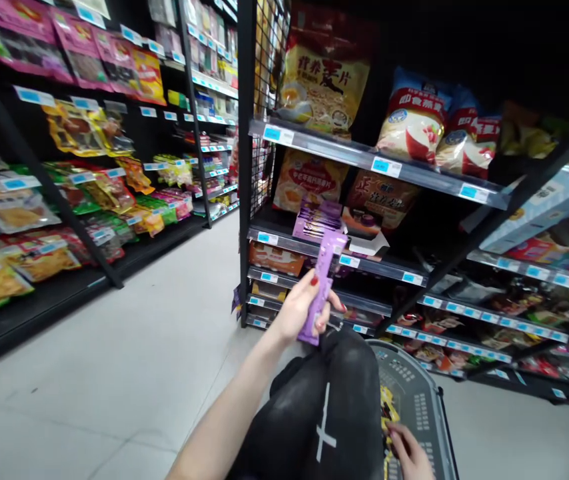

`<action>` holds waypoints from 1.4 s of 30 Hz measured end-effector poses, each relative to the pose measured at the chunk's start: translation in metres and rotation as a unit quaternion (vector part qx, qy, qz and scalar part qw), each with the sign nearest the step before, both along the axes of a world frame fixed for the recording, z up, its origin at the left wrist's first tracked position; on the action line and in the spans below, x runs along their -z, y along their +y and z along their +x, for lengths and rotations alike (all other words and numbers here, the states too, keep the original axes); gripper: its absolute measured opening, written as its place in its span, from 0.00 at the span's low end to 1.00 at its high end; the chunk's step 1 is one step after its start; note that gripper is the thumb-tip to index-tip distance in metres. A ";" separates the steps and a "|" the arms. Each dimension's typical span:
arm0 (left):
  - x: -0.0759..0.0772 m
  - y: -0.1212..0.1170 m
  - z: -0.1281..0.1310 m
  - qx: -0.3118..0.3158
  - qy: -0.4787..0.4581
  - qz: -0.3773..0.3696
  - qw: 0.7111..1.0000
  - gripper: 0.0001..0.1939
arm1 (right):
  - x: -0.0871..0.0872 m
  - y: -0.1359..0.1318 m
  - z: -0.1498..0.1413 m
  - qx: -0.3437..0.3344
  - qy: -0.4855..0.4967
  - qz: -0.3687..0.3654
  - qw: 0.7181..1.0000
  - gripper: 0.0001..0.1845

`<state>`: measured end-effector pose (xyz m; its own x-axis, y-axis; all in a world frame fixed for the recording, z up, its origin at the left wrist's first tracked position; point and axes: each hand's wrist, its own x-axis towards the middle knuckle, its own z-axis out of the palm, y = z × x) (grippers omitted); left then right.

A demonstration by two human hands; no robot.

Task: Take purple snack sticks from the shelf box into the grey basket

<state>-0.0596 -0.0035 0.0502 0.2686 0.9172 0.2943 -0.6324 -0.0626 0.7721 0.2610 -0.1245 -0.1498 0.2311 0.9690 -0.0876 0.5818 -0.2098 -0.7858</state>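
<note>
My left hand (302,310) is closed around narrow purple stick packets (323,283), held upright over my knees and in front of the shelf. Behind them, a purple box of similar sticks (317,220) sits on the middle shelf level. At the bottom right, my right hand (409,450) reaches into a grey shopping basket (429,393). Its fingertips are by yellow and black packets (388,407) lying inside. Those fingers are partly cut off by the frame edge, and whether they grip a packet is unclear.
Bags of oat cereal (327,80) stand on the upper shelf (334,150) ahead. An opened box (364,230) is right of the purple one. Snack shelves (79,233) line the left side across the pale floor (129,353). More shelving (519,267) extends to the right.
</note>
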 end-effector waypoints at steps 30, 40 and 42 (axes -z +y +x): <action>0.095 -0.068 0.173 0.510 0.193 -0.050 0.837 0.11 | -0.173 -0.053 0.024 0.194 0.035 0.174 0.965 0.11; 0.101 -0.044 0.166 0.155 0.080 -0.185 0.967 0.17 | -0.150 -0.052 -0.001 0.241 0.192 0.250 0.918 0.10; 0.102 -0.044 0.164 0.115 0.083 -0.171 0.975 0.15 | -0.144 -0.054 -0.009 0.256 0.213 0.263 0.905 0.11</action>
